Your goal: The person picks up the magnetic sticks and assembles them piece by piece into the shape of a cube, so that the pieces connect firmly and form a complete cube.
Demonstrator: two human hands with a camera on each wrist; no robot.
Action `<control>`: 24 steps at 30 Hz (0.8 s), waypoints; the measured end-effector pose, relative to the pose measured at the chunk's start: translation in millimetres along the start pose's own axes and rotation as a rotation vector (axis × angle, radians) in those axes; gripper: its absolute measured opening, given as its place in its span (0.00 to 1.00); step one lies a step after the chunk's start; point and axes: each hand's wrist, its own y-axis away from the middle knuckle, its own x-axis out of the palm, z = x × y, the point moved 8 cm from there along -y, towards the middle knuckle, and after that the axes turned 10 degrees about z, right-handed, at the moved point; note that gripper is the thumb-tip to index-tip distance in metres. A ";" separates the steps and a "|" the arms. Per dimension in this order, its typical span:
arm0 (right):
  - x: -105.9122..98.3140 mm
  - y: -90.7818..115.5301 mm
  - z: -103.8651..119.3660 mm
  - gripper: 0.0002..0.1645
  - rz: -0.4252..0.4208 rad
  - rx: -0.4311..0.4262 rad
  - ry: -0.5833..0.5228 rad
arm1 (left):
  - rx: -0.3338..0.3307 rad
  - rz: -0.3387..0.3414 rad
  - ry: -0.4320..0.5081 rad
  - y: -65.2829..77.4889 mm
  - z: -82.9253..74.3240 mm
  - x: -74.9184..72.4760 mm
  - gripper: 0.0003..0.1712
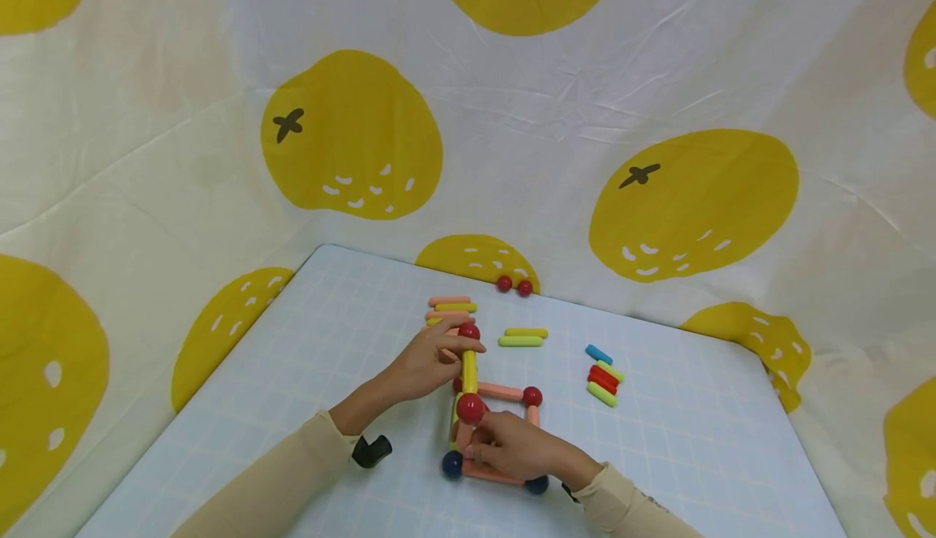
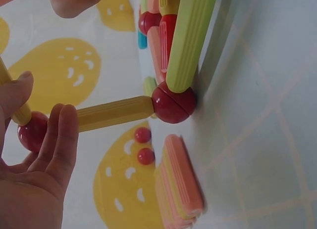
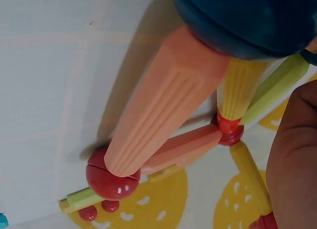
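Note:
A frame of magnetic rods and balls stands on the table, with red balls at the far corners and a dark blue ball [image 1: 452, 465] at the near left. My left hand [image 1: 427, 363] holds the far upper red ball [image 2: 33, 131], its thumb against the top yellow rod [image 1: 470, 371]. From that ball a yellow rod [image 2: 115, 113] runs down to a red ball [image 2: 173, 102] at the base. My right hand [image 1: 515, 444] pinches an upright pink rod [image 1: 465, 434] under the near upper red ball [image 1: 470, 409]; its fingertips are partly hidden.
Behind the left hand lie several pink and yellow rods [image 1: 453, 307]. Further right are a yellow and a green rod [image 1: 521, 341], then a small group of blue, red and green rods [image 1: 603, 379]. Two red balls [image 1: 504, 284] sit by the patterned cloth at the back edge.

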 end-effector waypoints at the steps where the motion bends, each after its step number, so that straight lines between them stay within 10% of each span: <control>1: 0.7 -0.4 1.3 0.04 0.002 -0.008 0.009 | 0.002 -0.001 -0.005 0.2 -0.6 -0.1 0.24; 24: 18.3 -5.3 10.0 0.03 0.021 -0.087 0.065 | 0.010 0.079 -0.088 7.0 -7.1 7.3 0.21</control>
